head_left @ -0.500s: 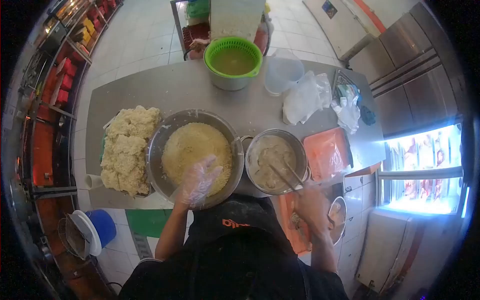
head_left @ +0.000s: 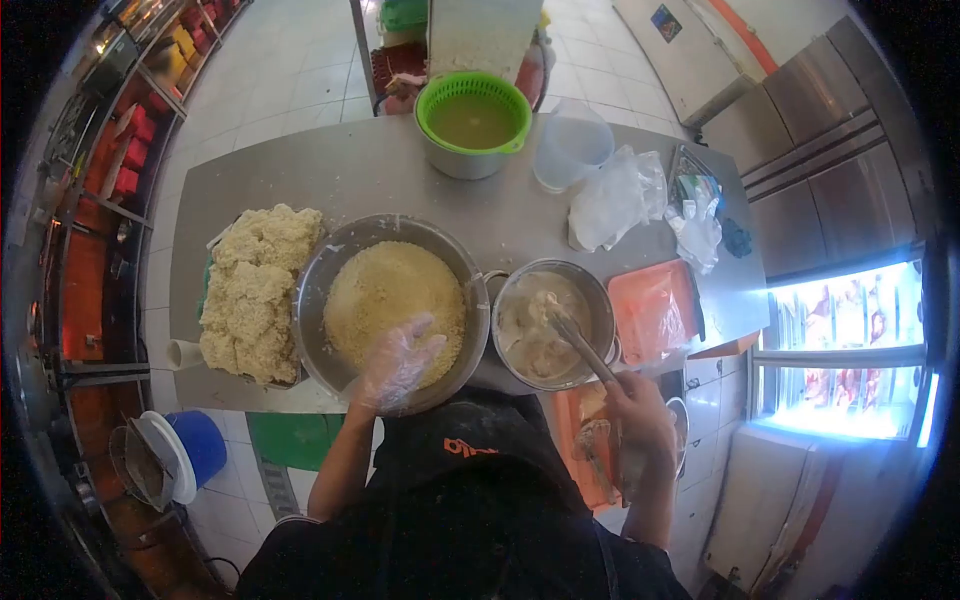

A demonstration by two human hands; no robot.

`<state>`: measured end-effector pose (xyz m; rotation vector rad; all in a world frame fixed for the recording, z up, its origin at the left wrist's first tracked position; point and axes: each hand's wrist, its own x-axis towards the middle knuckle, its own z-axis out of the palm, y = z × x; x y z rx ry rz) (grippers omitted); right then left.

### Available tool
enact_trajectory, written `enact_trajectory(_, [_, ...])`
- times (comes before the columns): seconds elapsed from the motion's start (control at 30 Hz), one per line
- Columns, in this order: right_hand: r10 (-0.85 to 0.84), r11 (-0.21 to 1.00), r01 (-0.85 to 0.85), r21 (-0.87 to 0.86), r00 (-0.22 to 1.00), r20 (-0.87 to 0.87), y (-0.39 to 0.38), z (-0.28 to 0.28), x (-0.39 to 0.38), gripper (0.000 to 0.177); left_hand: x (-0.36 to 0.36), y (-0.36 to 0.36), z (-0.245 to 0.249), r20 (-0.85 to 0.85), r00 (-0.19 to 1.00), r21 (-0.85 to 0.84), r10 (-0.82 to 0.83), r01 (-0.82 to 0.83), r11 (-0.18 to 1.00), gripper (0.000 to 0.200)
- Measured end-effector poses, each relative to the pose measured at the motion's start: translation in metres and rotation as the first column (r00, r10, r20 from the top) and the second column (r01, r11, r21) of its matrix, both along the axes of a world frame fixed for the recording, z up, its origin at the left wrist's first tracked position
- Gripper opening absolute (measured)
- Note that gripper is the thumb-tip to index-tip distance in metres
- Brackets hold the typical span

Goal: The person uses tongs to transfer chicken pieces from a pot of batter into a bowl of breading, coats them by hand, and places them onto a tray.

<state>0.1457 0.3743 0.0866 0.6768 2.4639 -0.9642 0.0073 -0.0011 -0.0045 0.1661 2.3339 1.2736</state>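
Note:
My left hand (head_left: 398,368), in a clear plastic glove, rests on the near side of the pale crumbs (head_left: 395,290) inside a wide metal bowl (head_left: 312,340). Its fingers are apart and hold nothing. My right hand (head_left: 640,408) is bare and closed around metal tongs (head_left: 580,345). The tongs reach into a pot (head_left: 603,300) of cloudy batter, and a coated piece (head_left: 546,306) shows at their tips. Left of the bowl, crumb-coated pieces (head_left: 250,300) are heaped on a tray that is mostly hidden.
Behind stand a green strainer on a pot (head_left: 472,160) and a clear container (head_left: 572,150). White plastic bags (head_left: 620,200) and an orange tray (head_left: 655,310) lie to the right. A blue bucket (head_left: 205,450) is at lower left, a lit fridge (head_left: 845,345) at far right.
The tongs have closed in on a piece, which now shows above the batter. My right hand has turned and shifted slightly right. My left hand has hardly moved.

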Motion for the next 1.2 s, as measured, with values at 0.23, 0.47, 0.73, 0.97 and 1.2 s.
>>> enact_trajectory(0.23, [0.023, 0.885, -0.034, 0.464, 0.999, 0.029, -0.024, 0.014, 0.003, 0.030, -0.006, 0.004, 0.002, -0.088, 0.996, -0.052, -0.023, 0.019, 0.998, 0.054])
enact_trajectory(0.47, [0.177, 0.841, -0.252, 0.478, 0.964, 0.197, -0.071, -0.048, -0.019, 0.034, -0.007, 0.013, 0.008, -0.039, 0.997, -0.042, -0.064, 0.063, 0.997, 0.055])
enact_trajectory(0.73, [0.230, 0.928, -0.231, 0.293, 0.972, 0.040, -0.019, -0.039, 0.000, 0.027, -0.001, 0.007, 0.002, -0.084, 0.993, -0.074, -0.087, 0.081, 0.994, 0.055])
enact_trajectory(0.97, [-0.031, 0.996, 0.040, 0.080, 0.994, -0.107, 0.009, -0.043, 0.027, 0.029, -0.002, 0.006, -0.006, -0.050, 0.993, -0.106, -0.111, 0.105, 0.989, 0.057])
enact_trajectory(1.2, [0.007, 0.952, 0.031, 0.305, 0.992, -0.122, -0.013, -0.001, 0.022, 0.027, -0.006, 0.010, 0.010, -0.048, 0.996, -0.108, -0.080, 0.074, 0.991, 0.057])
